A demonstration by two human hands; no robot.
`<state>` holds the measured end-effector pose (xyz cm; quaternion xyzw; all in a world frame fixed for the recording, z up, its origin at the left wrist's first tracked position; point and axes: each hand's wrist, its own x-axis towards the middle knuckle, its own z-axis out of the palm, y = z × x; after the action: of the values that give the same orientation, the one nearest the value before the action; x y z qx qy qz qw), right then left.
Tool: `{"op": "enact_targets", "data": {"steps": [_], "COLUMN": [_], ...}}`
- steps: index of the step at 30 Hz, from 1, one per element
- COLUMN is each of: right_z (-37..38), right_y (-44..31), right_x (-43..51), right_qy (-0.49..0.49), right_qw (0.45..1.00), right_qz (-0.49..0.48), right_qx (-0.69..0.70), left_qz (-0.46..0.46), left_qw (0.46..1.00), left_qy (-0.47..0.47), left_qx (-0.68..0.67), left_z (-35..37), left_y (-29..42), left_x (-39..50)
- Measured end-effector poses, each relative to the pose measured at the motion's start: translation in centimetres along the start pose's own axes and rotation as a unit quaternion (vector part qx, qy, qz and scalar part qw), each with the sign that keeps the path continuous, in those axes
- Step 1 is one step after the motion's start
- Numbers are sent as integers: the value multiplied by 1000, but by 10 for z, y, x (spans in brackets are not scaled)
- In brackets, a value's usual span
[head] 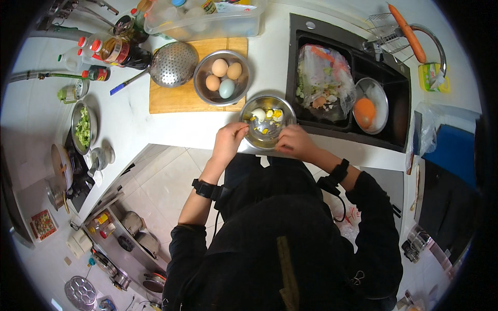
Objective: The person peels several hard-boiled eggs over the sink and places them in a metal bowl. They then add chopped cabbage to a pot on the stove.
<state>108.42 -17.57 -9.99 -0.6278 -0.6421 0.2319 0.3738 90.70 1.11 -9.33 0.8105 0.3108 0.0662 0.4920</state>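
A steel bowl (256, 136) with pieces of boiled egg (277, 114), white and yolk, stands at the counter's front edge. My left hand (230, 140) is at its left rim, thumb and fingertips pinched together; whether something small is between them cannot be seen. At the right rim is my right hand (296, 143), slightly blurred, its fingers curled over the bowl's edge and their tips partly hidden. Just behind, a second steel bowl (246, 87) holds several whole eggs (220, 67), brown ones and a pale blue one, on a wooden cutting board (171, 103).
A perforated steel ladle (175, 64) lies partly on the board. Bottles (128, 54) and a clear plastic bin (218, 29) stand behind. On the right, a black double sink (319, 130) holds a bag of scraps (327, 77) and a bowl (383, 112). Chopped greens (83, 130) fill a bowl at left.
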Motion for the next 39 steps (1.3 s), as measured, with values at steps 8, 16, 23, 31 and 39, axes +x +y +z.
{"op": "enact_targets", "data": {"steps": [8,16,23,31,39], "right_z": [-121,-124,-104,-41,10], "right_y": [34,65,54,44,58], "right_x": [-59,-87,-45,142,222], "right_qy": [323,187,56,62,-113], "right_qw": [913,902,894,994,948], "right_qz": [234,328,280,-15,23], "right_qx": [-84,-209,-346,-87,-297], "left_qz": [270,339,293,156,14], "left_qw": [962,906,930,957,946], "left_qy": [-36,-81,33,220,318], "left_qx": [-12,239,221,107,56], "left_z": [46,155,96,-41,-84], "left_y": [93,119,97,25,-47], "left_x": [60,120,107,59,2]}}
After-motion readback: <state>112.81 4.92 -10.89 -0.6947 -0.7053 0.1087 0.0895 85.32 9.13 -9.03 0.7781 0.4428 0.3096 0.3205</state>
